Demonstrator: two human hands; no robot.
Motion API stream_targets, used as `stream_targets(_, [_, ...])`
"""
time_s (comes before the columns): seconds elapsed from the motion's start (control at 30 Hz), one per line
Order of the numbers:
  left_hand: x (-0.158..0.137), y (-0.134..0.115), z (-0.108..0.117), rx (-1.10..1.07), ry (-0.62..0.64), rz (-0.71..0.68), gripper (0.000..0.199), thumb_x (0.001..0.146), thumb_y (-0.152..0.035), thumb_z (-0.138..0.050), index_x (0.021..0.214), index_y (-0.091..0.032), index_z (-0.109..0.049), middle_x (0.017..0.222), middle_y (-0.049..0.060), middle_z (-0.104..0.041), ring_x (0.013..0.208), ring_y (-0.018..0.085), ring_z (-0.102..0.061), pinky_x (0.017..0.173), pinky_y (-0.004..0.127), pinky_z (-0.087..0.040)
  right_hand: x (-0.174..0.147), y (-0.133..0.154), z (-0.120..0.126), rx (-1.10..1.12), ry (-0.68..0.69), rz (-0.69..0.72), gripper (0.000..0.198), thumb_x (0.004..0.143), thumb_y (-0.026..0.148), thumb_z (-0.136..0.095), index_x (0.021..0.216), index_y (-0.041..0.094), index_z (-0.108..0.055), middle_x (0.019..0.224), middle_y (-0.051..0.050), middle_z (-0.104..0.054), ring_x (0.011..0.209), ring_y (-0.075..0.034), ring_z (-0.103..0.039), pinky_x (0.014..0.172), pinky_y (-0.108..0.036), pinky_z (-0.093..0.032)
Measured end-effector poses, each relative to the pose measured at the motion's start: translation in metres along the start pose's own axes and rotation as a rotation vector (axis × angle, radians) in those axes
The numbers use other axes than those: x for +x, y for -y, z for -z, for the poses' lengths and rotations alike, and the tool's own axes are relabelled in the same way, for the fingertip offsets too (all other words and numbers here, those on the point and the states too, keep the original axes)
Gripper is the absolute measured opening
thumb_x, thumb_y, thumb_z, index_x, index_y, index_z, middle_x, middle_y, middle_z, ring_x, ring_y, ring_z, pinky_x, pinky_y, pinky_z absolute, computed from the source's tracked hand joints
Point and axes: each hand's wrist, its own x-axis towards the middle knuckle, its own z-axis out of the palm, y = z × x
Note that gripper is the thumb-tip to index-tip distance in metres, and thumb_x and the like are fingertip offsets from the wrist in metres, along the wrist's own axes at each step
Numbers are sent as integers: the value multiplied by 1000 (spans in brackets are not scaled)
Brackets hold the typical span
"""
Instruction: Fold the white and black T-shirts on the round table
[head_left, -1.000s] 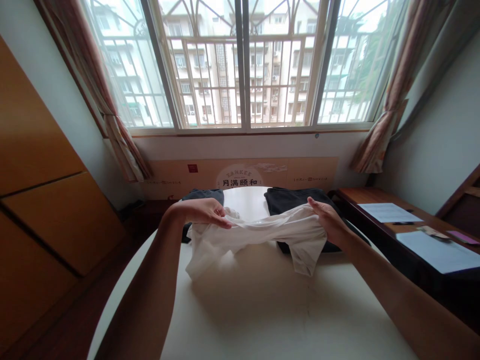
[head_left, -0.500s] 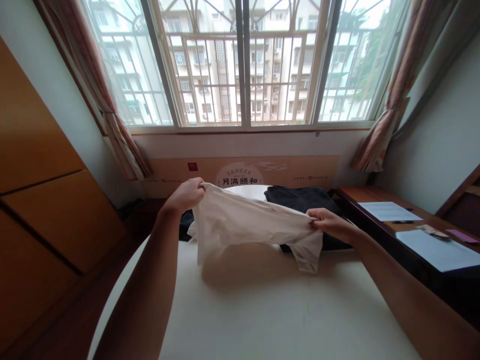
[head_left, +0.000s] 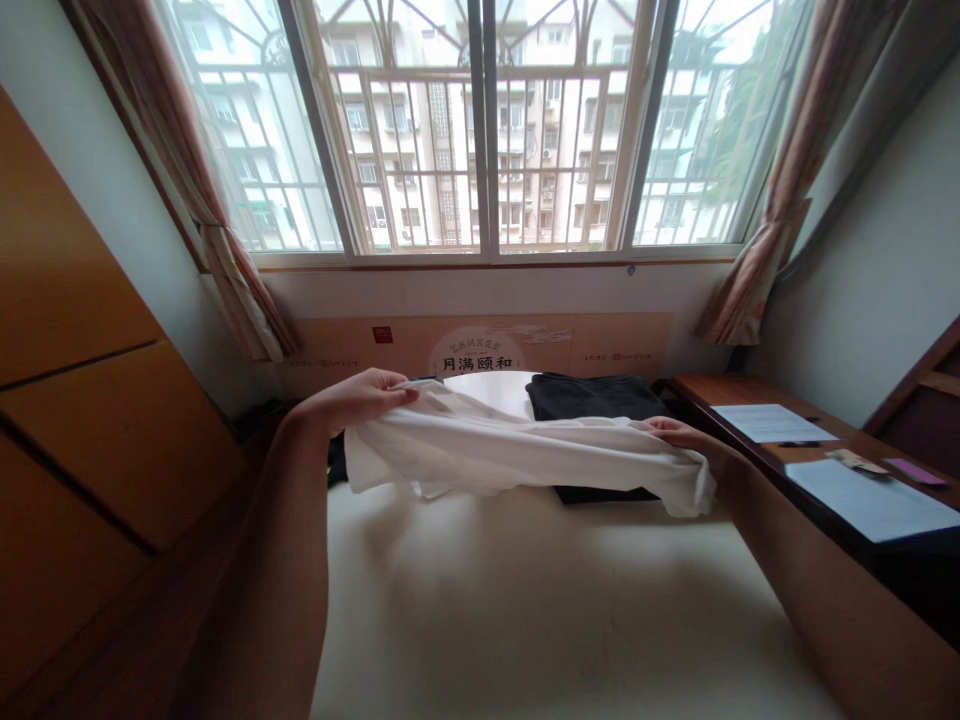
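Note:
A white T-shirt (head_left: 510,455) is stretched sideways in the air between my hands, above the white tabletop (head_left: 525,620). My left hand (head_left: 379,392) pinches its upper left part, thumb on top. At the other end, my right hand (head_left: 679,432) grips the cloth near what looks like a sleeve, which droops below the fingers. Behind the shirt on the right lies folded black clothing (head_left: 592,397), partly covered from view. Another dark cloth (head_left: 337,462) peeks out under the shirt's left end.
To the right, a wooden desk (head_left: 694,385) carries sheets of paper (head_left: 874,498) and a pink item (head_left: 916,472). A flat printed carton (head_left: 626,340) stands against the wall below the window. Wooden cabinet doors (head_left: 112,420) are on the left.
The T-shirt is pulled wider and hangs less far down. My left hand has shifted left and slightly lower; my right hand has moved right.

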Motion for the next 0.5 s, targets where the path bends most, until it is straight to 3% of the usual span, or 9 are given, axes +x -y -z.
stream_targets(0.07, [-10,1,7,3,142,35,57,63,-72,-79,86,-19,-76,76,3,-71,66,21,-61,55,26,-43,-2,4,0,116,104,-69,49,62,57,-93,92,22,-78,82,-5,-75,64,-21,-66,59,-31,-52])
stream_targets(0.13, [-9,9,10,56,136,34,55,64,-71,-78,84,-20,-77,77,3,-72,68,22,-62,57,26,-44,2,8,-5,220,179,-99,53,60,53,-96,99,21,-79,86,-4,-76,66,-20,-67,59,-28,-52])
stream_targets(0.23, [16,32,6,198,-43,-28,44,74,-63,-68,76,-20,-72,73,3,-69,70,22,-62,59,26,-43,17,4,-18,261,122,-80,47,70,48,-93,106,21,-79,92,-5,-78,70,-20,-68,62,-27,-52])
stream_targets(0.33, [49,55,-10,377,-268,-63,31,81,-47,-56,70,-20,-67,74,5,-70,74,23,-65,63,28,-43,32,-13,-26,223,5,-98,37,74,46,-90,95,18,-78,85,-6,-77,68,-19,-66,61,-28,-51])
stream_targets(0.5, [75,68,-34,568,-412,-34,31,96,-37,-47,89,-19,-72,101,14,-79,93,28,-73,78,32,-49,51,-29,-26,188,-157,-75,32,68,45,-84,83,20,-69,71,-2,-68,61,-18,-59,57,-28,-48])
